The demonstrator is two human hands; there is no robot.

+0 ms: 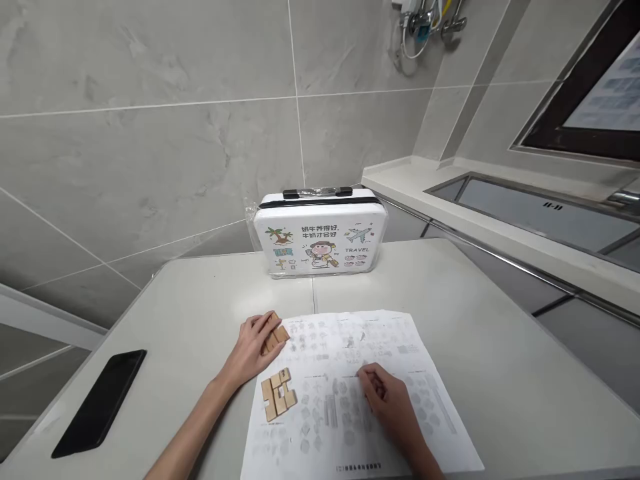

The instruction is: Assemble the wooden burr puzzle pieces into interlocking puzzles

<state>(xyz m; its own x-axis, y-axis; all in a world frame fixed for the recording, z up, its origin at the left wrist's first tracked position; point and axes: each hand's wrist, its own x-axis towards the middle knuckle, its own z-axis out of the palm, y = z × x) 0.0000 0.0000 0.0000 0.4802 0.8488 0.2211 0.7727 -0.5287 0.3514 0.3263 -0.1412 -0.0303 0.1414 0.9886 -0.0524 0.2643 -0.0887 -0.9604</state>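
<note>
My left hand rests on the table with its fingers closed over a small cluster of wooden puzzle blocks at the top left corner of a printed instruction sheet. A second group of wooden blocks, one marked with a number, lies flat on the sheet's left edge just below that hand. My right hand lies on the middle of the sheet with its fingers curled and the fingertips pressing the paper; nothing shows in it.
A white case with cartoon travel prints stands upright at the table's far edge against the tiled wall. A black phone lies face down at the left. A counter with a sunken sink runs along the right.
</note>
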